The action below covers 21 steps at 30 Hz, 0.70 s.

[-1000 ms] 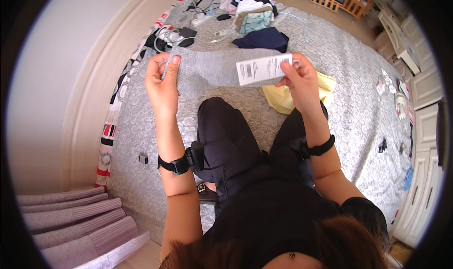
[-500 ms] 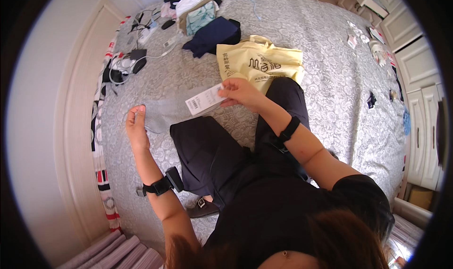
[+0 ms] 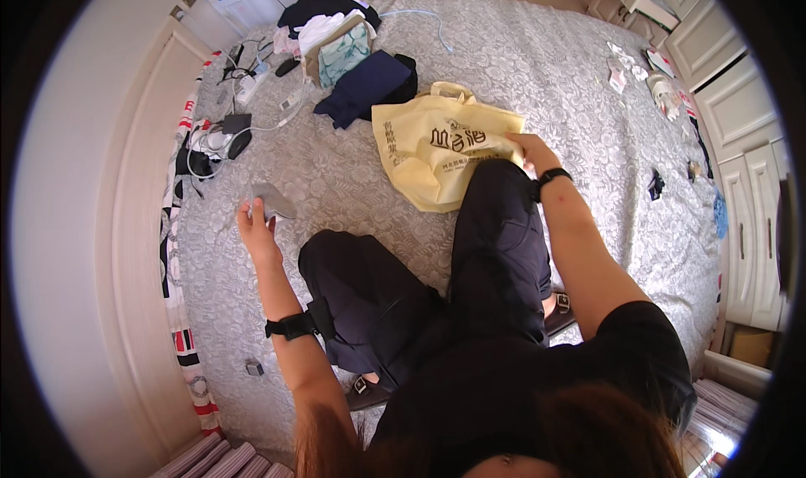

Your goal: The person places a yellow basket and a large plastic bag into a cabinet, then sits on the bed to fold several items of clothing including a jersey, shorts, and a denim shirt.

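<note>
Over the bedspread (image 3: 336, 176), left hand (image 3: 259, 233) grips grey cloth (image 3: 277, 203); right hand (image 3: 537, 152), grip unclear, touches dark-lettered yellow bag (image 3: 432, 180).

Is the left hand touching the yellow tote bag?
Apart: the head view shows patterned grey bedspread between the left hand and the yellow tote bag.

Navy garment (image 3: 365, 88), grey bedspread (image 3: 340, 180), white cabinets (image 3: 737, 109)

My left arm (image 3: 304, 365) reaches forward near the left edge of the bed (image 3: 546, 67), the left hand (image 3: 260, 233) raised, its fingers bent. My right arm (image 3: 579, 235) stretches farther out, wrist angled inward, fingertips of the right hand (image 3: 531, 149) partly hidden. My knees (image 3: 332, 247) are bent and apart.
</note>
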Available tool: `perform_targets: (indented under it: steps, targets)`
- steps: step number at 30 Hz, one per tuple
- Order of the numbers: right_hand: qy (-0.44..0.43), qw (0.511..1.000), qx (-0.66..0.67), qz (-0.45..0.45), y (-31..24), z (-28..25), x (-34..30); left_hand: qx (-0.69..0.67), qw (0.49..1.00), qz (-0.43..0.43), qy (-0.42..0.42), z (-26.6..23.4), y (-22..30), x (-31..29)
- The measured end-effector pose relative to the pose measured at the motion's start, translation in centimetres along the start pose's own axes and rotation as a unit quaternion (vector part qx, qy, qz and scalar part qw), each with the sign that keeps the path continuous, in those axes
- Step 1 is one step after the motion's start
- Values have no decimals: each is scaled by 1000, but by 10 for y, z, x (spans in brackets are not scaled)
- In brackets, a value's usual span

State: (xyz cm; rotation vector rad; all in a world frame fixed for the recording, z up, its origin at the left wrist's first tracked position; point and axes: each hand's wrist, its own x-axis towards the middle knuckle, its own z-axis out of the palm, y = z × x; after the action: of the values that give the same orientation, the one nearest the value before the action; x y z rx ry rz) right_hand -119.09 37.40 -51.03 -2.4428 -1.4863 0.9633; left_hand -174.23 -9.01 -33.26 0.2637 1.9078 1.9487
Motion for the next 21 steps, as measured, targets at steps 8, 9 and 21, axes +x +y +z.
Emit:
perform_targets:
  steps: [8, 9, 21]
  targets:
    - [-64, 649, 726, -218, 47, -128, 138, 14, 997, -74, 31, -24, -10, -6]
    - [-30, 630, 724, -281, 67, -225, 189, -2, 997, -79, 9, 4, -24, -1]
    - [-243, 687, 683, 44, 67, -103, 257, 271, 897, -78, -340, 298, -192, 3]
